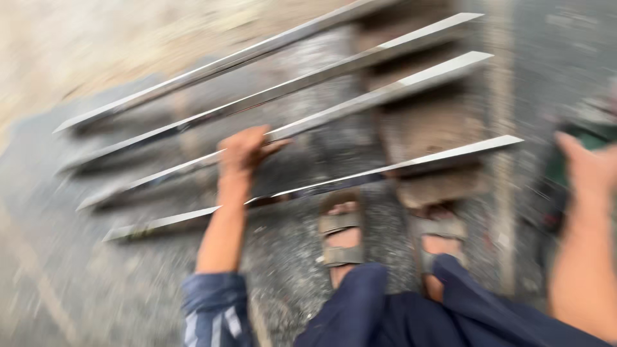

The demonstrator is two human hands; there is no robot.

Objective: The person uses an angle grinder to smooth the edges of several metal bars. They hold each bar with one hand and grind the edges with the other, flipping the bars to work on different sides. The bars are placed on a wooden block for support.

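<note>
Metal bars [385,93], long and silvery, lie side by side across blocks on the gritty ground in the blurred head view. The person's left hand [243,151] rests on one bar, fingers curled over its edge; how firmly it clamps, the blur hides. The right hand [588,168], well apart, is closed around a dark green tool [581,138]. Sandalled feet [340,234] stand just under the nearest bar, so a bar slipping off its blocks could likely strike the toes. No containers show.
</note>
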